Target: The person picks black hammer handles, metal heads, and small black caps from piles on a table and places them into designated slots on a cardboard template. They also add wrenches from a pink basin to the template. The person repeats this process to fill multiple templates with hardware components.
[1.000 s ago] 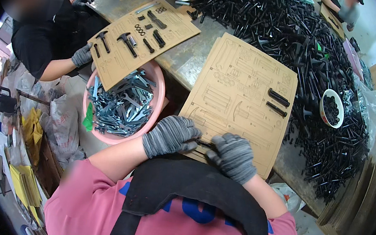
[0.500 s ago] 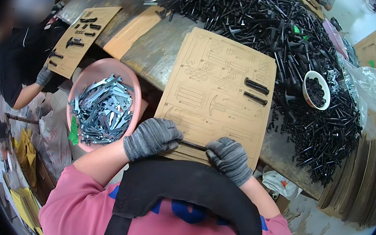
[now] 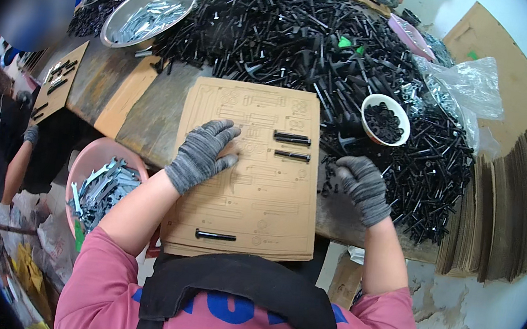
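Note:
A stack of printed brown cardboard sheets [image 3: 245, 208] lies in front of me, marked with outlines of tools and fasteners. My left hand [image 3: 203, 155], in a grey knit glove, rests on its left part with fingers spread and nothing held. One long black bolt [image 3: 216, 236] lies across the sheet's near part. At the sheet's upper right sit more black bolts [image 3: 292, 138], with another black bolt [image 3: 292, 156] just below them. Off the right edge, my gloved right hand [image 3: 364, 190] hovers by a few small black parts [image 3: 330, 182], fingers bent but apart; no held thing shows.
A large heap of black bolts [image 3: 259, 34] covers the table's back and right. On it stands a white bowl [image 3: 402, 138] of black nuts. A metal basin [image 3: 113, 30], a pink tub [image 3: 74, 175] of wrenches and a co-worker's hand [image 3: 31, 135] are at left; stacked cardboard [image 3: 498, 217] stands right.
The bolt that both hands held now lies on the near part of the sheet. My left hand has moved up the sheet, my right hand off it to the right. The view has shifted.

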`<state>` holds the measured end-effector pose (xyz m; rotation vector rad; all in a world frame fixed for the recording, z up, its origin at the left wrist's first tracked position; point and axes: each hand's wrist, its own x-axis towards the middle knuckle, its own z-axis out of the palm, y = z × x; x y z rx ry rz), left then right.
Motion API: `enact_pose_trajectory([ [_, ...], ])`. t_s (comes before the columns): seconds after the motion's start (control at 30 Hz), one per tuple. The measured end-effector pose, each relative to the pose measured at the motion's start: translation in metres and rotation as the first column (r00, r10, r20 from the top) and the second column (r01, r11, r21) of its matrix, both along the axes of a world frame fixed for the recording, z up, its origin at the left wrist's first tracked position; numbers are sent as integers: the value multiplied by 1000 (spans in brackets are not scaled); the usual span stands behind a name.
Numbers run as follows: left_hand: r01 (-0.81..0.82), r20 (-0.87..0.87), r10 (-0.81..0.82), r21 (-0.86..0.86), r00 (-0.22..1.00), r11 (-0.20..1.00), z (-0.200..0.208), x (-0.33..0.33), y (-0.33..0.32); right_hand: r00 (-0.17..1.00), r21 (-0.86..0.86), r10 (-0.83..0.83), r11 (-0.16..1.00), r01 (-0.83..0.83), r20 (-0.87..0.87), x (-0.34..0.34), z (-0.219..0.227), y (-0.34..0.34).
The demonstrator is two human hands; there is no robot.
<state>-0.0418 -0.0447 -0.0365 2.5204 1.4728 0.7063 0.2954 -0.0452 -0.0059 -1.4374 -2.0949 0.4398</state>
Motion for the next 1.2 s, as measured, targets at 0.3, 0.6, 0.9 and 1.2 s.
enact_pose_trajectory([
  [0.3,-62,-180,68,36,981,997,-39,8,22,886,250,-436,886,391,159,123,47,114],
  [0.6,-65,-151,64,-2,986,998,-33,10,21,591,-38,-541,718,695,599,168,41,211],
  [0.9,-84,-139,82,-8,987,996,-32,12,23,492,134,-558,741,658,669,182,-1,239],
  [1.2,-82,-125,85,27,989,996,-35,9,22,802,567,-522,769,296,289,98,54,174],
])
